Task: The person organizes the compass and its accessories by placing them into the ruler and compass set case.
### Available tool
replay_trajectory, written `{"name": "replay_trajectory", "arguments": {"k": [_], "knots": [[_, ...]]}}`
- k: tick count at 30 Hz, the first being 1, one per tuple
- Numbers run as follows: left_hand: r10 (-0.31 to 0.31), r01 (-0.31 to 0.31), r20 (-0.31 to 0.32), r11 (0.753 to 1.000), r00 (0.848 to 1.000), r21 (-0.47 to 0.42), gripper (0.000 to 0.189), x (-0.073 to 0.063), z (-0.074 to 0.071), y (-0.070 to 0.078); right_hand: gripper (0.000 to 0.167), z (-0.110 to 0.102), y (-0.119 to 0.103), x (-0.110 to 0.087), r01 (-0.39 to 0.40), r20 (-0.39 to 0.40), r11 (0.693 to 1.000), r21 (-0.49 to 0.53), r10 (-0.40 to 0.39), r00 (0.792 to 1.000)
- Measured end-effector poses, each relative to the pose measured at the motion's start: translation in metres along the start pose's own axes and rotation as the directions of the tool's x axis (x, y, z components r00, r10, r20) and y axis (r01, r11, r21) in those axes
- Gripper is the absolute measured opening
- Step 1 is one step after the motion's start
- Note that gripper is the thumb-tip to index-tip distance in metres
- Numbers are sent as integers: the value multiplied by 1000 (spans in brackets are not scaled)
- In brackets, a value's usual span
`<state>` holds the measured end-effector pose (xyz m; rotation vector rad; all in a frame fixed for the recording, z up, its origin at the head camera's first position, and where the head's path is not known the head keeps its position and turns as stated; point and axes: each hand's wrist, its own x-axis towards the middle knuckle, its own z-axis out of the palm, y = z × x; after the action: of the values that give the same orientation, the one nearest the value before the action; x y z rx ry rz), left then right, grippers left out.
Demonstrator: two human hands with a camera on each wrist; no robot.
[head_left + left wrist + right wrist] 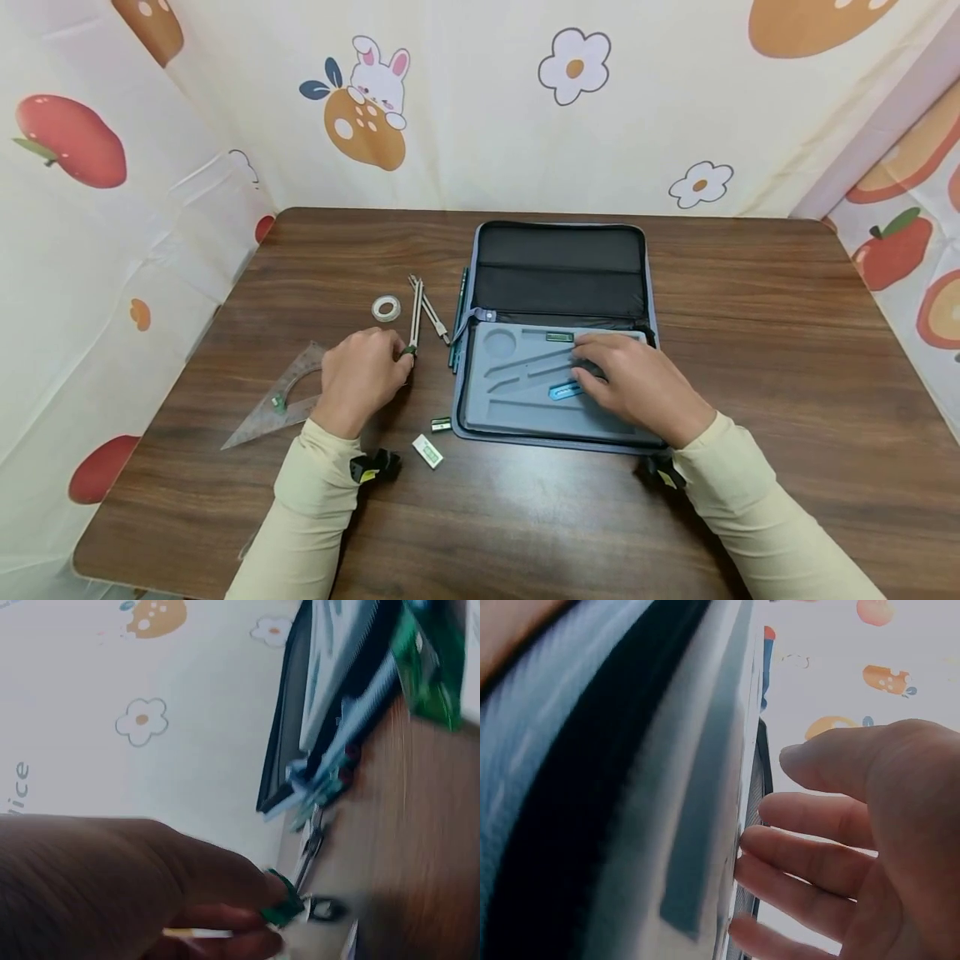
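A compass [417,310] is pinched at its green head by the left hand [363,375], left of the open case [562,287]. The right hand [636,380] is held at the tray [498,417] with fingers loosely extended, beside a blue piece [564,391]; whether the tray is touched cannot be told.

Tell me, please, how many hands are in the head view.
2: the left hand pinches a green-ended metal tool; the right hand is over the grey-blue tray. None seems hidden.

Hands [363,375] [633,379] at compass [416,315] and tray [525,419]
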<state>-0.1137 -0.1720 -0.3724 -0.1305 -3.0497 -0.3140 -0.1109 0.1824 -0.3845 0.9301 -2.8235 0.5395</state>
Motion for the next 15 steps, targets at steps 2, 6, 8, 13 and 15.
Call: {"name": "replay_trajectory", "arguments": {"k": [2, 6, 8, 13, 15], "knots": [[39, -39, -27, 999, 999, -19, 10, 0, 1, 5, 26, 0, -2, 1, 44, -38, 999, 10, -43, 998], [131, -138, -104, 989, 986, -60, 8, -1, 6, 16, 21, 1, -6, 2, 131, -103, 991, 23, -128, 986], [174, -187, -150, 979, 973, -78, 7, -2, 8, 21, 22, 1, -8, 2, 159, -119, 987, 18, -156, 981], [251, -279, -226, 955, 941, -102, 6, -4, 15, 31, 22, 3, -15, 2, 194, -129, 981, -28, -196, 972], [269, -301, -240, 948, 933, -106, 7, -4, 17, 34, 21, 4, -17, 2, 206, -133, 978, -35, -208, 969]]}}
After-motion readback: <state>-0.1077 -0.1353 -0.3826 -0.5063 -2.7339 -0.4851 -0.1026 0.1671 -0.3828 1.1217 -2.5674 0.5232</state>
